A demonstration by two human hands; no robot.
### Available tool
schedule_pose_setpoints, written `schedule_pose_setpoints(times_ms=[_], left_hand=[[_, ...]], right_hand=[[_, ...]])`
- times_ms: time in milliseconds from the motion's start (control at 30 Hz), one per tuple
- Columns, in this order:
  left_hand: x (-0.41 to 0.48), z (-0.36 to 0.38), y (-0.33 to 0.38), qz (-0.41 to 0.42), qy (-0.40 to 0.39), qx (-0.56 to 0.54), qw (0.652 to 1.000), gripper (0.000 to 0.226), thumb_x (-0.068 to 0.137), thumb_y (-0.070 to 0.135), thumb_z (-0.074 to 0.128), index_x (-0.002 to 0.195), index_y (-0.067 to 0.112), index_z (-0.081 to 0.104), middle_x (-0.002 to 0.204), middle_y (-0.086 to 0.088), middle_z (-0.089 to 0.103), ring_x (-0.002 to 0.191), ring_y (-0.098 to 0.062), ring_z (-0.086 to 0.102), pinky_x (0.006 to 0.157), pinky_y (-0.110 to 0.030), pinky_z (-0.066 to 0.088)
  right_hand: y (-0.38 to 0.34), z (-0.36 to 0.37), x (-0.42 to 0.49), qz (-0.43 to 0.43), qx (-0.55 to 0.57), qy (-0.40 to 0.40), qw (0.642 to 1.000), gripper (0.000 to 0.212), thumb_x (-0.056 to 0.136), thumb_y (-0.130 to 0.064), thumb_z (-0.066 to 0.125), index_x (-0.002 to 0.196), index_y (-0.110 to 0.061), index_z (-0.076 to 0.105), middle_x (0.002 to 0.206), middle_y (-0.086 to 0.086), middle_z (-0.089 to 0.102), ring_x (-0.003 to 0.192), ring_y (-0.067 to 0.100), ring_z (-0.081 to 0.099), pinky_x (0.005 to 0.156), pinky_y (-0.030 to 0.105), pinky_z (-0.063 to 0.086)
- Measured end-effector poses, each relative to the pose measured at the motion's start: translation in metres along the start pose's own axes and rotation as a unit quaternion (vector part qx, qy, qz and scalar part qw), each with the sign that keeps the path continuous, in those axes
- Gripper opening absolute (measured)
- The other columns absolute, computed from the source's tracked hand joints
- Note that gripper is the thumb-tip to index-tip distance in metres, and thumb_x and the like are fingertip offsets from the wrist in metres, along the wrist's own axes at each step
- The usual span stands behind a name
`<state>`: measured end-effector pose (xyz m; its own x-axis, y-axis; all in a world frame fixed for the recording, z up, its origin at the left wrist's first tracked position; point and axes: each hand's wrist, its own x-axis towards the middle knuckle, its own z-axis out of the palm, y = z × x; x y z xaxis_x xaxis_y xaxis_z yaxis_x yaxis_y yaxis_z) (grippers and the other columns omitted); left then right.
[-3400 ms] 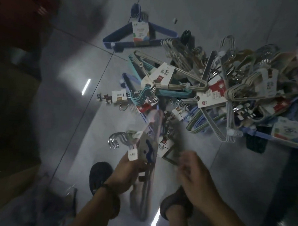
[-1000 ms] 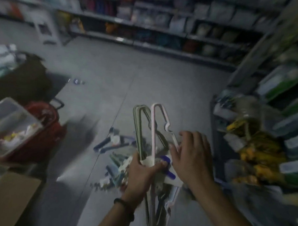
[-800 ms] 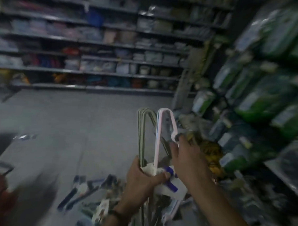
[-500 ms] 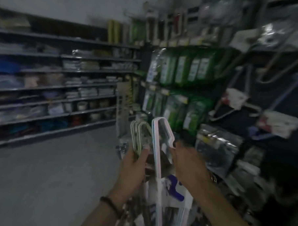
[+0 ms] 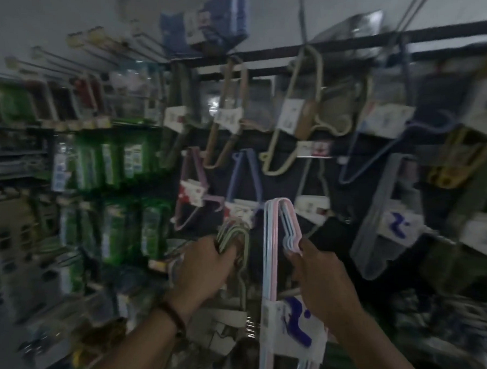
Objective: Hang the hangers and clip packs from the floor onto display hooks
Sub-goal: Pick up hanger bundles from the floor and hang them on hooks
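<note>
The left hand (image 5: 205,262) is curled tight round a bunch of grey-green hangers (image 5: 236,231). The right hand (image 5: 316,271) pinches the pink and blue hanger pack (image 5: 272,255) at a bend just under its top loop. Both bunches are held up in front of the display rack (image 5: 354,44), near its middle, below the hung packs (image 5: 290,118). The hangers look light, thin and stiff, maybe a bit slippery. The top loop looks like the best place to hold them and hook them on.

Your view is dim. A black rail (image 5: 273,54) tops the dark display panel (image 5: 340,236) at twelve o'clock; shelves (image 5: 15,152) stand at nine, pale wall (image 5: 63,6) at eleven.
</note>
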<state>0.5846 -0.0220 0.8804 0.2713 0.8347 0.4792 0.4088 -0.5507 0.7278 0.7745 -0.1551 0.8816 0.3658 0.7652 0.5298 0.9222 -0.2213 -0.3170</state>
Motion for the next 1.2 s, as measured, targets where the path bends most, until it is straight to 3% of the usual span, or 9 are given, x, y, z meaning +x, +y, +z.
schedule_pose_setpoints(times_ms=[67, 133, 267, 400, 500, 667, 867, 1033, 1200], left_hand=[[0.014, 0.031, 0.027, 0.033, -0.024, -0.025, 0.999, 0.05, 0.082, 0.075, 0.054, 0.084, 0.027, 0.072, 0.07, 0.012, 0.072, 0.069, -0.004, 0.069, 0.057, -0.021, 0.045], [0.028, 0.058, 0.049, 0.083, -0.059, -0.082, 0.991, 0.01, 0.098, 0.048, 0.064, 0.1, 0.04, 0.07, 0.087, 0.023, 0.074, 0.088, 0.004, 0.07, 0.071, -0.017, 0.049], [0.047, 0.099, 0.101, 0.238, -0.106, -0.094, 0.961, 0.03, 0.107, 0.041, 0.051, 0.134, 0.035, 0.063, 0.127, 0.012, 0.073, 0.122, -0.01, 0.067, 0.107, -0.039, 0.053], [0.062, 0.133, 0.146, 0.323, -0.168, -0.114, 0.924, 0.03, 0.105, 0.035, 0.055, 0.129, 0.053, 0.06, 0.115, 0.021, 0.072, 0.109, -0.003, 0.07, 0.1, -0.035, 0.057], [0.077, 0.159, 0.159, 0.349, -0.246, -0.124, 0.896, 0.039, 0.112, 0.018, 0.05, 0.144, 0.038, 0.061, 0.102, 0.022, 0.074, 0.095, 0.0, 0.07, 0.089, -0.032, 0.059], [0.1, 0.194, 0.177, 0.391, -0.31, -0.13, 0.857, 0.04, 0.109, 0.038, 0.049, 0.148, 0.037, 0.058, 0.142, 0.019, 0.066, 0.132, 0.005, 0.06, 0.113, -0.028, 0.05], [0.112, 0.223, 0.193, 0.473, -0.325, -0.137, 0.807, 0.048, 0.102, 0.05, 0.05, 0.148, 0.037, 0.052, 0.154, 0.018, 0.051, 0.143, 0.004, 0.048, 0.115, -0.006, 0.035], [0.118, 0.237, 0.191, 0.501, -0.297, -0.215, 0.784, 0.061, 0.107, 0.056, 0.05, 0.164, 0.043, 0.03, 0.172, 0.018, 0.03, 0.157, 0.003, 0.028, 0.124, -0.015, 0.03], [0.12, 0.252, 0.195, 0.521, -0.276, -0.184, 0.787, 0.057, 0.108, 0.057, 0.04, 0.161, 0.058, 0.021, 0.17, 0.031, 0.025, 0.156, 0.006, 0.027, 0.124, -0.013, 0.026]], right_hand=[[0.043, -0.023, 0.001, 0.001, -0.062, 0.028, 0.998, 0.021, 0.106, -0.025, 0.055, 0.125, -0.028, 0.051, 0.083, -0.007, 0.068, 0.052, 0.008, 0.064, 0.045, 0.026, 0.057], [0.083, -0.045, -0.001, 0.041, -0.107, 0.033, 0.993, 0.028, 0.101, -0.027, 0.059, 0.128, -0.03, 0.051, 0.082, -0.012, 0.061, 0.046, 0.004, 0.058, 0.035, 0.016, 0.045], [0.15, -0.082, -0.009, 0.113, -0.119, 0.033, 0.986, 0.023, 0.1, -0.031, 0.056, 0.111, -0.04, 0.039, 0.068, -0.012, 0.054, 0.043, 0.004, 0.06, 0.029, 0.013, 0.037], [0.198, -0.11, -0.002, 0.13, -0.191, 0.013, 0.973, 0.019, 0.099, -0.026, 0.058, 0.117, -0.03, 0.05, 0.084, -0.008, 0.06, 0.059, 0.01, 0.058, 0.051, 0.03, 0.054], [0.206, -0.127, 0.014, 0.162, -0.234, 0.004, 0.959, 0.015, 0.103, -0.024, 0.053, 0.117, -0.023, 0.054, 0.089, -0.003, 0.052, 0.073, 0.019, 0.055, 0.064, 0.037, 0.053], [0.204, -0.147, 0.053, 0.192, -0.234, -0.001, 0.953, 0.026, 0.097, -0.025, 0.067, 0.119, -0.02, 0.055, 0.107, 0.004, 0.066, 0.095, 0.025, 0.07, 0.08, 0.041, 0.063], [0.211, -0.143, 0.091, 0.186, -0.229, 0.055, 0.954, 0.029, 0.094, -0.022, 0.069, 0.117, -0.021, 0.052, 0.082, -0.008, 0.05, 0.073, 0.015, 0.055, 0.064, 0.033, 0.049], [0.228, -0.125, 0.082, 0.165, -0.239, 0.131, 0.948, 0.026, 0.096, -0.025, 0.062, 0.11, -0.028, 0.04, 0.061, -0.01, 0.042, 0.045, 0.002, 0.039, 0.04, 0.02, 0.022], [0.24, -0.135, 0.085, 0.143, -0.239, 0.19, 0.941, 0.022, 0.099, -0.024, 0.054, 0.104, -0.027, 0.033, 0.065, -0.006, 0.05, 0.046, 0.014, 0.04, 0.043, 0.03, 0.025]])
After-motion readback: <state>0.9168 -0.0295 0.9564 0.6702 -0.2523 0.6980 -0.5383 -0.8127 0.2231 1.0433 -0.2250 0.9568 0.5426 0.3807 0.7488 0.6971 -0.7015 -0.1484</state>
